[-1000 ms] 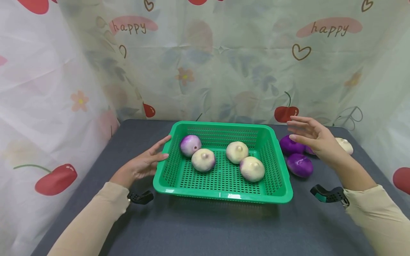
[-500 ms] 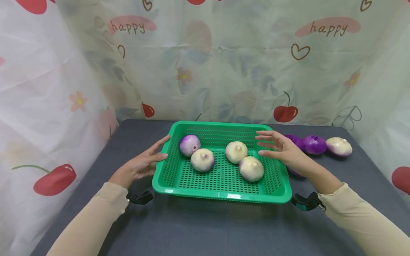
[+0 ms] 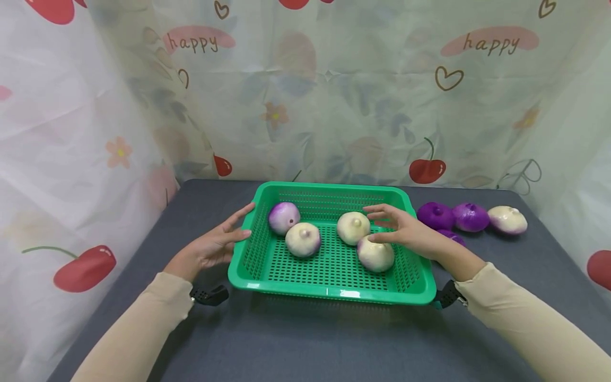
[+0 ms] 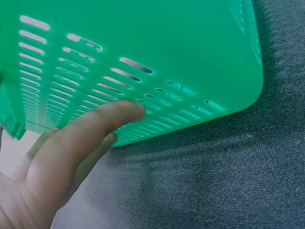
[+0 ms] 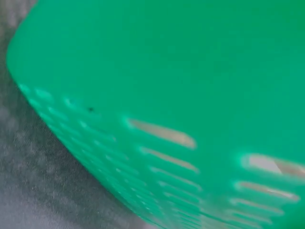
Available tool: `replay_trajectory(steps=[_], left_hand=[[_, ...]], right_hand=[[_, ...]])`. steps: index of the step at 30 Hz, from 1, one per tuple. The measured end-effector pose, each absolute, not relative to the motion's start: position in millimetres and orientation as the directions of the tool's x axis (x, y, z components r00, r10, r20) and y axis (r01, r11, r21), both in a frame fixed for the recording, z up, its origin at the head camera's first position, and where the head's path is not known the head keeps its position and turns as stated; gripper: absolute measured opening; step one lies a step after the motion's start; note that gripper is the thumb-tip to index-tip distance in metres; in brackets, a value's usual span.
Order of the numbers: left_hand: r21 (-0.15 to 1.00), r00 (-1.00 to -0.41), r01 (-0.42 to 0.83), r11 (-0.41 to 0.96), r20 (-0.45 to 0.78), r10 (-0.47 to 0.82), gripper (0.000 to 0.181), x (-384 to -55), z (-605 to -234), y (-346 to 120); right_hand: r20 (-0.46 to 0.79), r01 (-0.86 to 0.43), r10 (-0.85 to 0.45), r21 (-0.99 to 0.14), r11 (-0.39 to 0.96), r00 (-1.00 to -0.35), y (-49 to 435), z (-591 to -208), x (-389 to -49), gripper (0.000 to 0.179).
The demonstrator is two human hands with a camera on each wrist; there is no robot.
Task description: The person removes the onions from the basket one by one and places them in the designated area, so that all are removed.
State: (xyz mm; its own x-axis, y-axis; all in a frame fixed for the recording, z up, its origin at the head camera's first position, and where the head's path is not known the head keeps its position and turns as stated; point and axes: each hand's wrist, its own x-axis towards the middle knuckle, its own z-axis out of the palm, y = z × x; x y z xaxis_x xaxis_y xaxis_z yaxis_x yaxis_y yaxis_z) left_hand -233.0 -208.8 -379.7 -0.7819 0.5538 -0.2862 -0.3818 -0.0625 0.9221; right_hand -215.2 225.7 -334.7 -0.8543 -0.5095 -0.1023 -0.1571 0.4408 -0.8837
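In the head view a green perforated plastic basket (image 3: 329, 291) holds several white-and-purple turnips. My left hand (image 3: 212, 245) lies along its left side, thumb and forefinger extended at the rim. Its fingers (image 4: 97, 121) rest against the slotted outer wall in the left wrist view. My right hand (image 3: 403, 231) reaches over the basket's right rim, fingers loosely bent and spread. Its thumb tip overlaps the top of the front right turnip (image 3: 375, 257), and the fingertips are beside the turnip behind it (image 3: 352, 228). Two more, a purplish turnip (image 3: 284, 218) and a whitish turnip (image 3: 303, 240), lie at the left.
Right of the basket on the dark grey table (image 3: 305, 345) lie a deep purple round vegetable (image 3: 435, 215), another purple one (image 3: 471, 217) and a whitish turnip (image 3: 507, 219). One more purple piece is partly behind my right hand. A printed curtain (image 3: 329, 127) encloses the back and sides.
My right hand has moved left from above the purple vegetables to over the right-hand turnips in the basket. The left hand and the basket stay in place.
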Motion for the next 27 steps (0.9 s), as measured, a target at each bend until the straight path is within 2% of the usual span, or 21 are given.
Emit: replay_trajectory(steps=[15,27], left_hand=[[0.924,-0.782,-0.375,-0.069,-0.276,0.558,0.071,-232.7,-379.6,-208.9],[0.920,-0.783,-0.386,-0.072,-0.285,0.553,0.070,-232.7,-380.5,-208.2]], right_hand=[[-0.244,-0.181,-0.579,-0.796,0.578,-0.778,223.1,-334.3,-216.2,0.067],[-0.302,-0.303,-0.716,-0.753,0.584,-0.629,216.6,-337.5,-214.6,0.063]])
